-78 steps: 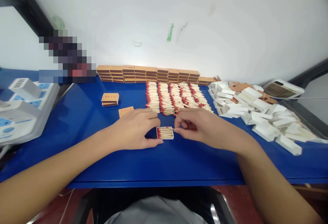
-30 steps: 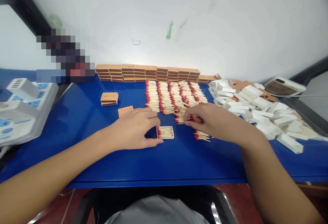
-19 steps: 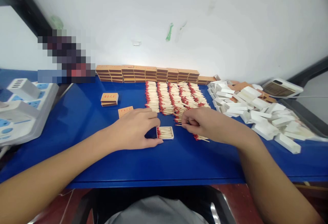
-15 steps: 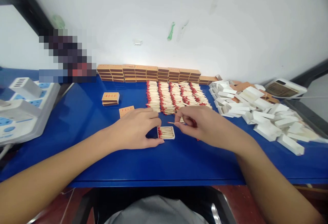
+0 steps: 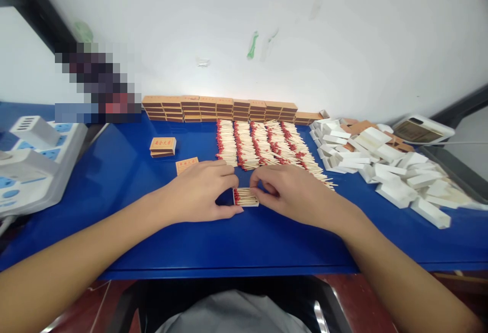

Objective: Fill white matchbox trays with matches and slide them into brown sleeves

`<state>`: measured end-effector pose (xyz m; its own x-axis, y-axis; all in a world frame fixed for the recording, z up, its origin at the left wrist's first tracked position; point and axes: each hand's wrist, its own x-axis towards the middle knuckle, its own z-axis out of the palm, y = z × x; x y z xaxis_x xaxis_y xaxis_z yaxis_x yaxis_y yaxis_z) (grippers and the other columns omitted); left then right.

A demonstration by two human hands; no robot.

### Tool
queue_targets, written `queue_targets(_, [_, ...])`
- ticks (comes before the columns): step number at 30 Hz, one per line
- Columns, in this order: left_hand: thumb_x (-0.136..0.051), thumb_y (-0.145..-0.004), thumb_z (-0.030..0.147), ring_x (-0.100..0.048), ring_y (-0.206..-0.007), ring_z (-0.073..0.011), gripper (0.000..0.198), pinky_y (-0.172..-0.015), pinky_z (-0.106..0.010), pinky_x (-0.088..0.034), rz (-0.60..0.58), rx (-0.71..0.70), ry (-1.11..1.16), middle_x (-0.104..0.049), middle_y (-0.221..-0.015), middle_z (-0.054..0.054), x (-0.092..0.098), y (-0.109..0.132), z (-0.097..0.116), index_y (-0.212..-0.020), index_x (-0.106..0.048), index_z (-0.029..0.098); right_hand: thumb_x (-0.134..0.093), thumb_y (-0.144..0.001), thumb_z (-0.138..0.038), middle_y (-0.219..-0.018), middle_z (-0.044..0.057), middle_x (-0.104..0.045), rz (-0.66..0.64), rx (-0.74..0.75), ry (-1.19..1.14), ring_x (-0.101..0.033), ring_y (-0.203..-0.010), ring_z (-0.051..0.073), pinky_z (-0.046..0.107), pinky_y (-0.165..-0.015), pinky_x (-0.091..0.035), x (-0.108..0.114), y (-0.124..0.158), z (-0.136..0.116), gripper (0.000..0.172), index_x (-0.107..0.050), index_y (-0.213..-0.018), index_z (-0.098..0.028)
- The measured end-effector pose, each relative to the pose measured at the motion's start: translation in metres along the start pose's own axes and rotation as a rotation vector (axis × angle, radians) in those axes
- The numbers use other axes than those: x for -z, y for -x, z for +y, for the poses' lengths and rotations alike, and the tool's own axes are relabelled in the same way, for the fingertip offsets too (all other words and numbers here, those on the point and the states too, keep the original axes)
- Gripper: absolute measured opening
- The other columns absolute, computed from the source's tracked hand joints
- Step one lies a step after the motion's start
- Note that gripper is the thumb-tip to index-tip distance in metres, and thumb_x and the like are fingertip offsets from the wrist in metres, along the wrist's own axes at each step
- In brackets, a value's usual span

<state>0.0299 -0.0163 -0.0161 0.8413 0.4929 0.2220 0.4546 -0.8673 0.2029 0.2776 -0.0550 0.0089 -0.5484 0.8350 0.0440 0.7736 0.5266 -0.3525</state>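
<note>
A small white matchbox tray (image 5: 256, 204) lies on the blue table, holding red-tipped matches (image 5: 244, 197) side by side. My left hand (image 5: 202, 190) curves round the tray's left end, with thumb and forefinger gripping it. Over the tray's right end, the thumb and forefinger of my right hand (image 5: 285, 190) are pinched on a match, mostly hidden by the fingers. Rows of loose matches (image 5: 246, 145) are spread just beyond both hands. A flat printed matchbox sleeve (image 5: 186, 164) is partly covered by my left hand.
Stacked matchboxes (image 5: 208, 109) line the wall. To the left stand two more matchboxes (image 5: 163, 146) and a white power strip (image 5: 57, 180) with plugs. A heap of white trays (image 5: 381, 160), mixed with brown sleeves, covers the right side. Behind it is a white device (image 5: 425, 128).
My right hand has moved left and slightly down, bringing its match from beside the tray to over its right end. My left hand stays around the tray.
</note>
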Motion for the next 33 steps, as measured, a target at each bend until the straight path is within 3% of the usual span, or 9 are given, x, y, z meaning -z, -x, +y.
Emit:
queue_targets(3, [-0.077,-0.094,0.047,-0.068,-0.089,-0.0225,0.029,-0.076,-0.035,-0.045,0.004,-0.002,0.002,-0.070,-0.091,-0.003,0.001,0.000,0.000,-0.097,-0.074,0.018,-0.060,-0.098,-0.020,-0.069,-0.002,-0.062,-0.008,-0.076,0.002,-0.055,-0.062,0.014,0.027,-0.062,-0.034,0.014,0.004,0.014,0.011,-0.071,-0.094,-0.022])
queue_targets(7, [-0.076,-0.095,0.047,-0.068,-0.089,-0.0224,0.029,-0.076,-0.035,-0.044,0.003,-0.004,0.004,-0.070,-0.091,-0.003,0.001,0.000,0.000,-0.097,-0.074,0.018,-0.062,-0.096,-0.019,-0.071,0.000,-0.066,-0.121,-0.160,0.085,-0.057,-0.064,0.016,0.028,-0.061,-0.034,0.027,0.007,0.031,0.014,-0.075,-0.092,-0.022])
queue_targets(12, [-0.076,-0.095,0.047,-0.068,-0.088,-0.0224,0.030,-0.075,-0.035,-0.044,-0.001,-0.007,-0.001,-0.070,-0.090,-0.003,0.001,0.000,0.001,-0.097,-0.074,0.017,-0.060,-0.094,-0.016,-0.072,0.000,-0.068,-0.206,-0.204,0.117,-0.058,-0.065,0.016,0.029,-0.061,-0.035,0.024,0.006,0.034,0.017,-0.072,-0.084,-0.022])
queue_targets(21, [-0.077,-0.095,0.047,-0.068,-0.088,-0.0213,0.030,-0.075,-0.034,-0.044,-0.003,0.001,-0.008,-0.070,-0.090,-0.002,0.002,0.000,0.001,-0.096,-0.074,0.018,-0.062,-0.091,-0.020,-0.072,-0.002,-0.068,-0.230,-0.253,0.040,-0.055,-0.061,0.014,0.028,-0.058,-0.035,0.021,0.007,0.038,0.008,-0.067,-0.085,-0.022])
queue_targets(28, [-0.074,-0.096,0.047,-0.067,-0.089,-0.0220,0.029,-0.077,-0.034,-0.046,-0.003,0.002,0.005,-0.070,-0.092,-0.003,0.001,0.000,0.001,-0.098,-0.073,0.018,-0.062,-0.093,-0.023,-0.065,-0.005,-0.056,-0.081,-0.110,-0.076,-0.051,-0.058,0.013,0.027,-0.058,-0.033,0.019,0.005,0.014,0.009,-0.068,-0.086,-0.022])
queue_targets(33, [-0.076,-0.094,0.047,-0.068,-0.088,-0.0225,0.029,-0.076,-0.034,-0.046,-0.022,0.015,0.014,-0.068,-0.089,-0.003,0.002,-0.002,0.001,-0.096,-0.073,0.018,-0.062,-0.092,-0.015,-0.076,-0.001,-0.063,-0.058,-0.023,-0.046,-0.053,-0.067,0.014,0.028,-0.063,-0.032,0.000,-0.001,-0.009,0.009,-0.066,-0.087,-0.020])
